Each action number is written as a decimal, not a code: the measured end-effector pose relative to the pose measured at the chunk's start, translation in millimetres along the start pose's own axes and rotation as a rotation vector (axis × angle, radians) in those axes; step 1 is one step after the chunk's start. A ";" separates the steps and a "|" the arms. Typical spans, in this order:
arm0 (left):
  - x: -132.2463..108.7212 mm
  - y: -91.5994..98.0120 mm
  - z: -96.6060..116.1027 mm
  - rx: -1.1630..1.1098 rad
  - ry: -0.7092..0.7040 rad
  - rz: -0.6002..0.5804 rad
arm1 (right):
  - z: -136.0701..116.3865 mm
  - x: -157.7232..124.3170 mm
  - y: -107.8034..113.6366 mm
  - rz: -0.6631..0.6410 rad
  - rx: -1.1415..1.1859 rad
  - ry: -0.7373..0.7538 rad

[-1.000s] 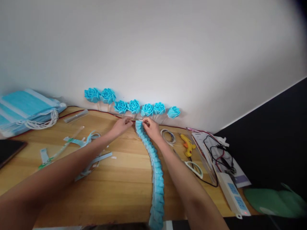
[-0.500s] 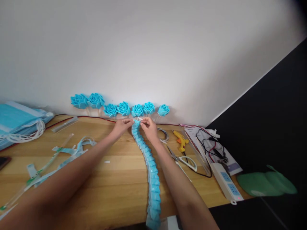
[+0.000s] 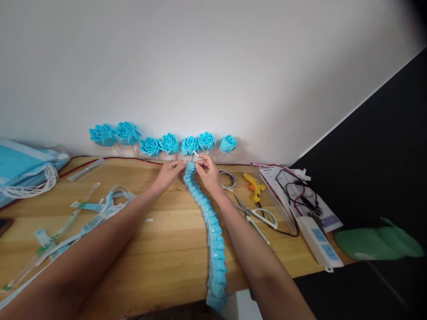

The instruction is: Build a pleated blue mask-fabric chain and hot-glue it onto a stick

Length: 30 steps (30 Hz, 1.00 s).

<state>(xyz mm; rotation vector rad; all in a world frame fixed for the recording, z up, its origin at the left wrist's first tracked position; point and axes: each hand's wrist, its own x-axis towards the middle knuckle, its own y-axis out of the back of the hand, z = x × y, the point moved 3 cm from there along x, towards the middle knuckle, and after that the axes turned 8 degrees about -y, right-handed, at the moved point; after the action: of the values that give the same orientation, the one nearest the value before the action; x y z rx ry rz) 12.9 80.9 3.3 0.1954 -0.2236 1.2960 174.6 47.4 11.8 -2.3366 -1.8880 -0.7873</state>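
Note:
A long strip of overlapping folded blue pieces [image 3: 213,222] runs from the table's front edge up to my two hands. My left hand [image 3: 171,173] pinches the left side of its far end between thumb and finger. On the right side of that end, the fingers of my right hand [image 3: 208,173] are closed on it. A small white strip [image 3: 195,154] sticks up from the right hand's fingers. Just beyond the hands, several blue fabric roses [image 3: 190,146] on thin stems lean near the wall.
Right of my right arm lie a tape roll [image 3: 228,180], a yellow glue gun [image 3: 254,186], scissors [image 3: 255,214] and a power strip [image 3: 319,242]. Blue face masks [image 3: 25,164] are stacked at far left. Cut blue and clear strips [image 3: 100,209] lie near my left forearm.
The white strip in my right hand has tilted upward. The blue strip's far end now shows flatter between my hands. The whole view has shifted slightly.

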 end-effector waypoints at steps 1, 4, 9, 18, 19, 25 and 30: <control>-0.3 -0.2 0.3 -0.006 0.000 -0.002 | 0.7 -0.1 -0.6 0.000 0.006 -0.001; -0.4 -0.3 -1.3 -0.014 0.009 0.009 | 3.7 -0.3 -2.0 -0.004 -0.003 -0.024; 1.4 2.9 -6.5 -0.024 0.007 0.064 | 4.1 0.5 3.4 0.044 0.008 -0.070; 0.1 2.3 -1.4 -0.032 0.000 0.049 | -12.9 -2.6 6.6 0.033 -0.151 0.128; -0.2 1.8 -0.6 -0.033 0.000 0.046 | -13.8 -3.0 5.8 0.032 -0.167 0.133; -1.0 0.3 0.3 -0.036 -0.002 0.040 | -15.6 -4.3 4.0 0.030 -0.205 0.157; -1.1 0.0 -2.2 -0.027 -0.002 0.045 | -13.7 -4.5 3.7 0.025 -0.218 0.141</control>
<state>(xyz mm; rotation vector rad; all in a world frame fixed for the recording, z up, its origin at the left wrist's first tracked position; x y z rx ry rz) 12.7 80.5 0.8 0.1695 -0.2488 1.3366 172.6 37.9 22.9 -2.3447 -1.7942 -1.1759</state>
